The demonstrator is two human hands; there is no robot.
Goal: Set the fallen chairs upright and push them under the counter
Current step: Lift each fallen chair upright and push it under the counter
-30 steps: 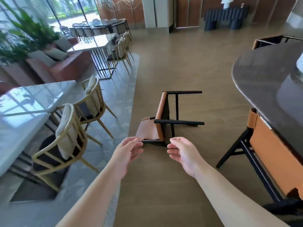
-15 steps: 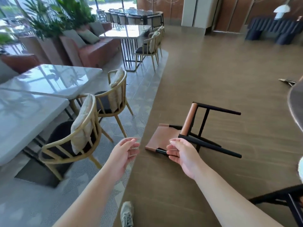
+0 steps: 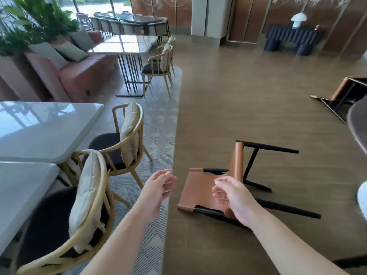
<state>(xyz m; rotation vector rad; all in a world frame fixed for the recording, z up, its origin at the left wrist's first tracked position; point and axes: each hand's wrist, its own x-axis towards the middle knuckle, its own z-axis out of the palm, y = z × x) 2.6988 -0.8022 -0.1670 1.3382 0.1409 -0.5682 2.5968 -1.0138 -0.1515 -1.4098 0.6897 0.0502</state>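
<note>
Little looks done yet. A tan leather chair with black metal legs (image 3: 208,192) lies on its side on the brown floor at lower centre, and a second fallen tan chair (image 3: 341,92) lies at the right edge beside the dark rounded desk (image 3: 357,124). Both await righting. The left hand (image 3: 158,188) and right hand (image 3: 234,197) hover above the near chair, fingers loosely curled, holding nothing.

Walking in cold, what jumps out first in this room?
A tan leather chair with black legs lies tipped on the wooden floor, right in front of the person. Both bare hands, the left hand and the right hand, reach toward it, holding nothing. A second fallen chair lies farther off at the right, near the dark counter.
</note>
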